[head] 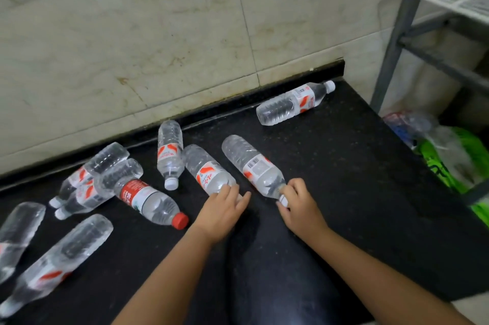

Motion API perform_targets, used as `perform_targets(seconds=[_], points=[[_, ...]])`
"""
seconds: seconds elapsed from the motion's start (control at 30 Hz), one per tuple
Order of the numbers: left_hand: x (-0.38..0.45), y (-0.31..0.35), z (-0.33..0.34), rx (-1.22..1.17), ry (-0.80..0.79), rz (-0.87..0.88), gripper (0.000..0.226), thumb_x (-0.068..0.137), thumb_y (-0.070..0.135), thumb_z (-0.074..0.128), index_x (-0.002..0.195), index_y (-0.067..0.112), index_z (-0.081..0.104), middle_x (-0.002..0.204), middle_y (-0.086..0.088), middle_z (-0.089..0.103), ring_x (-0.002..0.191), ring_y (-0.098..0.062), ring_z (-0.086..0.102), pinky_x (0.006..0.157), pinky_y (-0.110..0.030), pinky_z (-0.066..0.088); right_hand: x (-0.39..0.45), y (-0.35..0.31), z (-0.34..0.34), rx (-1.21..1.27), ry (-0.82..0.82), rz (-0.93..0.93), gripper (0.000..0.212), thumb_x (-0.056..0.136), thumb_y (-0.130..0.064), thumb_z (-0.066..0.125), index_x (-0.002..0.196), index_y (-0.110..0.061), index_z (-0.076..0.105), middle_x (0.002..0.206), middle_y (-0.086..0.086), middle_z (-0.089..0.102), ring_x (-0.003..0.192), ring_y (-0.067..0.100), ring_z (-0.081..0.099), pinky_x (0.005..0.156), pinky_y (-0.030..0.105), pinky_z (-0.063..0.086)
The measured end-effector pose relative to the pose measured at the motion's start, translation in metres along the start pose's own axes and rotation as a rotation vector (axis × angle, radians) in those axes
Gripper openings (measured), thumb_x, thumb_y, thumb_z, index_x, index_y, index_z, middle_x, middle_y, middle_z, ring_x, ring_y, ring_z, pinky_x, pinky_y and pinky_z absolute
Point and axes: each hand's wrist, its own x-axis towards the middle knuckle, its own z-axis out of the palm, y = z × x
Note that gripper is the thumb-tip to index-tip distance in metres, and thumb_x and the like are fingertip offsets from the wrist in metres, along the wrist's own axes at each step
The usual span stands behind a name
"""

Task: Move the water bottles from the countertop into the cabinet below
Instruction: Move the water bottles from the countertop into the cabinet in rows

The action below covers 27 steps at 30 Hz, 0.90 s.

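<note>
Countertop [344, 165], bottles [209, 171] [254, 163] neck-first in left grip [222, 208] (right grip [299, 205])

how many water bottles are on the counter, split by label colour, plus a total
red-label bottle: 1
other water bottles, white labels with red marks where visible: 8
total: 9

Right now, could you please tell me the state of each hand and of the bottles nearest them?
Left hand: over the cap end of the middle bottle, grip unclear.
Right hand: fingers curled round the neck of the barcode bottle.
Both those bottles: lying on the countertop.
Red-capped bottle: lying, capped, untouched.
Far bottle: lying near the wall, capped, untouched.
</note>
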Motion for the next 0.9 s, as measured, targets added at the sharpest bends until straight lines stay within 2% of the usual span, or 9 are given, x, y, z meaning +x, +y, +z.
perform_targets(seconds=[0.07, 0.2, 0.37, 0.43, 0.5, 0.53, 0.63, 0.77, 0.9], points=[[-0.016, -0.001, -0.008, -0.041, 0.056, -0.011, 0.064, 0.022, 0.023, 0.094, 0.083, 0.014, 0.079, 0.07, -0.015, 0.074, 0.054, -0.019, 0.068, 0.039, -0.018, 0.049, -0.008, -0.003, -0.012, 0.018, 0.028, -0.037, 0.025, 0.055, 0.011, 0.082, 0.071, 0.007, 0.063, 0.075, 0.022, 0.06, 0.055, 0.027, 0.062, 0.05, 0.023, 0.055], [-0.044, 0.001, -0.033, -0.092, 0.251, -0.089, 0.043, 0.03, 0.009, 0.093, 0.068, 0.004, 0.075, 0.058, -0.008, 0.067, 0.045, -0.019, 0.063, 0.034, -0.016, 0.044, -0.022, -0.02, -0.053, 0.005, 0.075, -0.066, 0.021, 0.059, 0.011, 0.079, 0.075, 0.008, 0.066, 0.078, 0.024, 0.061, 0.06, 0.033, 0.064, 0.054, 0.032, 0.057], [-0.105, 0.013, -0.059, -0.298, 0.392, -0.238, 0.058, 0.037, -0.002, 0.091, 0.087, -0.002, 0.062, 0.067, -0.017, 0.069, 0.052, -0.029, 0.066, 0.036, -0.024, 0.052, -0.052, -0.071, -0.101, -0.153, 0.015, -0.17, 0.017, 0.068, 0.009, 0.072, 0.083, 0.009, 0.066, 0.085, 0.028, 0.06, 0.073, 0.042, 0.061, 0.06, 0.042, 0.054], [-0.138, 0.021, -0.072, -0.392, 0.392, -0.297, 0.042, 0.054, -0.006, 0.084, 0.09, -0.012, 0.063, 0.076, -0.026, 0.067, 0.063, -0.04, 0.065, 0.052, -0.033, 0.057, -0.075, -0.096, -0.117, -0.221, 0.007, -0.179, 0.02, 0.079, -0.001, 0.065, 0.099, 0.005, 0.064, 0.1, 0.026, 0.057, 0.092, 0.038, 0.057, 0.074, 0.04, 0.05], [-0.174, 0.033, -0.083, -0.535, 0.398, -0.38, 0.028, 0.085, 0.007, 0.064, 0.104, -0.012, 0.056, 0.098, -0.028, 0.062, 0.089, -0.042, 0.06, 0.075, -0.042, 0.045, -0.102, -0.121, -0.132, -0.33, -0.061, -0.158, 0.027, 0.086, -0.009, 0.058, 0.113, -0.001, 0.06, 0.112, 0.021, 0.054, 0.106, 0.033, 0.051, 0.087, 0.038, 0.046], [-0.192, 0.041, -0.085, -0.597, 0.389, -0.432, 0.026, 0.091, 0.013, 0.056, 0.107, -0.008, 0.053, 0.106, -0.026, 0.06, 0.097, -0.039, 0.056, 0.079, -0.041, 0.038, -0.117, -0.135, -0.14, -0.373, -0.107, -0.144, 0.03, 0.087, -0.011, 0.056, 0.116, -0.004, 0.059, 0.115, 0.019, 0.053, 0.11, 0.032, 0.05, 0.091, 0.037, 0.044], [-0.245, 0.068, -0.097, -0.682, 0.387, -0.46, 0.025, 0.092, 0.021, 0.053, 0.099, -0.003, 0.051, 0.107, -0.023, 0.06, 0.098, -0.037, 0.055, 0.076, -0.041, 0.038, -0.162, -0.17, -0.161, -0.434, -0.208, -0.089, 0.033, 0.087, -0.015, 0.059, 0.12, -0.009, 0.059, 0.118, 0.019, 0.056, 0.115, 0.032, 0.051, 0.096, 0.034, 0.039], [-0.304, 0.1, -0.103, -0.662, 0.291, -0.349, 0.031, 0.091, 0.031, 0.055, 0.098, 0.001, 0.054, 0.107, -0.018, 0.062, 0.099, -0.034, 0.056, 0.076, -0.039, 0.043, -0.224, -0.201, -0.172, -0.455, -0.386, -0.014, 0.034, 0.086, -0.019, 0.062, 0.119, -0.013, 0.06, 0.124, 0.013, 0.058, 0.117, 0.028, 0.052, 0.095, 0.032, 0.043], [-0.345, 0.13, -0.084, -0.655, 0.213, -0.28, 0.035, 0.092, 0.036, 0.053, 0.103, 0.002, 0.053, 0.11, -0.016, 0.061, 0.103, -0.031, 0.053, 0.077, -0.036, 0.042, -0.278, -0.219, -0.157, -0.435, -0.573, -0.035, 0.034, 0.085, -0.021, 0.062, 0.118, -0.015, 0.06, 0.123, 0.008, 0.06, 0.114, 0.023, 0.053, 0.085, 0.025, 0.038]])
